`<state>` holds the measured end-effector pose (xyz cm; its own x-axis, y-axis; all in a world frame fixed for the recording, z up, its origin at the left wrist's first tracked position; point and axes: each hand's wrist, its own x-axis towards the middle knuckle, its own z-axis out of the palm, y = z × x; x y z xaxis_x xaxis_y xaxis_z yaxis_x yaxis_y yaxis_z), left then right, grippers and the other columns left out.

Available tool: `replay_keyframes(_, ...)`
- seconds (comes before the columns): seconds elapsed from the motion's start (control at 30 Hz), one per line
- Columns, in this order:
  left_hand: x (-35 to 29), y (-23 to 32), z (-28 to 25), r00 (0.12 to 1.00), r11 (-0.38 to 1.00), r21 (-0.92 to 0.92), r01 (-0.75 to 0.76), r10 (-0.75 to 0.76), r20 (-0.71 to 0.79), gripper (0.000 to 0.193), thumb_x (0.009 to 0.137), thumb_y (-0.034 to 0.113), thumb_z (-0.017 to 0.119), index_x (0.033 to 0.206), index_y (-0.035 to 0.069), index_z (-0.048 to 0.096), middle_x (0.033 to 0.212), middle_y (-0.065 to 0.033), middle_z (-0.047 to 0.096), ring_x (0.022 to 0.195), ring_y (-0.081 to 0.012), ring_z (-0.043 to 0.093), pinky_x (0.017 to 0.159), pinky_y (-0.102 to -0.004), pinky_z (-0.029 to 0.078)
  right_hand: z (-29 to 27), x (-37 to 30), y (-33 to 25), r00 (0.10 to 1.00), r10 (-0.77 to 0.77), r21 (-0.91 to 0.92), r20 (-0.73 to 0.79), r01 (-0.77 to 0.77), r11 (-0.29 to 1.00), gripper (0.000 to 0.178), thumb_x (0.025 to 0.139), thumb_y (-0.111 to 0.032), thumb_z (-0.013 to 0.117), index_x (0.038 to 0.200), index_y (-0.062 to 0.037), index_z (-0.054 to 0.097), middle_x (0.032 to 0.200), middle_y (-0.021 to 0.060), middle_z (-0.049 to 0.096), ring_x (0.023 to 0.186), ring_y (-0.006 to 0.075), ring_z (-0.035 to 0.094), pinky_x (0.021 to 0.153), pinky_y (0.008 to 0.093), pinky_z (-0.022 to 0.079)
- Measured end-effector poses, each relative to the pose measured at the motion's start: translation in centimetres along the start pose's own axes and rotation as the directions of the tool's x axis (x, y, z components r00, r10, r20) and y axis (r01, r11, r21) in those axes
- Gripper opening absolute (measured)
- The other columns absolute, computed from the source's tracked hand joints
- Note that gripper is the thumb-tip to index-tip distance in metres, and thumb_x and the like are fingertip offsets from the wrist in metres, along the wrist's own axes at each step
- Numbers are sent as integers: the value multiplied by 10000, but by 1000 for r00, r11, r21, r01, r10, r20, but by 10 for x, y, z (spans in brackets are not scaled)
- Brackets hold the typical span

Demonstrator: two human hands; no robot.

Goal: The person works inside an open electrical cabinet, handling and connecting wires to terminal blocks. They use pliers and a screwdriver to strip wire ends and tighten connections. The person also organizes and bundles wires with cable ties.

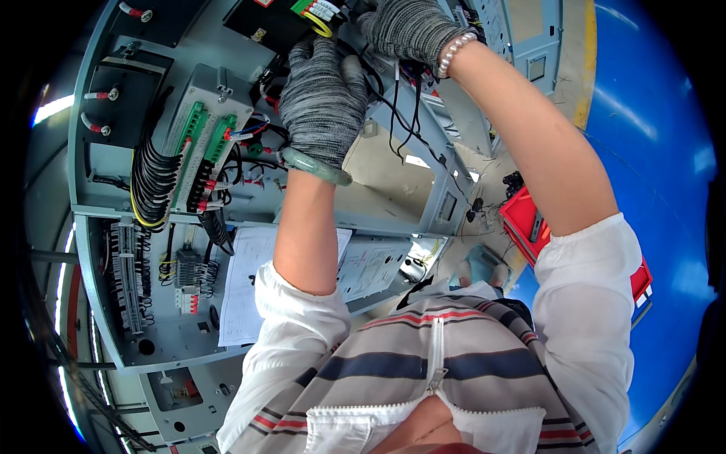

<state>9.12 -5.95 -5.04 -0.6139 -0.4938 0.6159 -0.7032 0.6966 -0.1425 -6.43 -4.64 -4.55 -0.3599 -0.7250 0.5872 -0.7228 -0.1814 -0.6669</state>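
Inside the grey cabinet (98,227), both gloved hands, left hand (321,94) and right hand (404,29), grip black wires (401,113).

You're in an electrical assembly workshop: an open grey control cabinet (106,227) with terminal blocks (204,140), wire bundles (151,181), blue floor (650,151).

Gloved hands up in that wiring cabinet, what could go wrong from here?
Loose black wires hang right under the right hand; the knit glove or the pearl bracelet might snag them. The green bangle on the left hand could catch the coloured wires beside it. Both hands crowd one spot, hiding what the fingers touch.
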Motion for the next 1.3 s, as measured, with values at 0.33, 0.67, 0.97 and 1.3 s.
replay_keyframes(0.33,-1,1,0,999,998,-61,27,-26,26,428,846,258,544,1205,29,496,1138,-216,525,893,-355,606,713,-442,522,-19,-22,0,943,192,426,272,-297,855,231,845,-184,556,992,-23,630,754,91,651,603,138,595,556,293,491)
replay_keyframes(0.67,4,-11,2,1000,985,-171,-4,3,-11,353,871,216,474,1169,33,529,1154,-187,546,969,-332,591,799,-437,500,13,-78,-8,928,81,429,364,-244,870,315,874,-157,511,1152,-10,525,1012,155,652,937,231,642,858,334,496)
replay_keyframes(0.97,-3,-11,2,984,923,-374,-88,23,-175,331,861,192,553,1155,38,562,1066,-195,584,986,-343,568,873,-412,456,38,-81,-23,990,122,123,71,-130,984,303,834,-133,586,1106,-4,557,956,138,661,905,222,644,828,319,496)
replay_keyframes(1.3,-102,-3,37,967,290,-941,174,-232,108,403,894,111,563,1266,-6,463,1131,-109,585,1064,-185,546,927,-316,427,25,-69,-43,859,360,602,365,-512,612,324,810,-238,675,1027,-2,629,690,57,619,531,93,559,483,233,477)
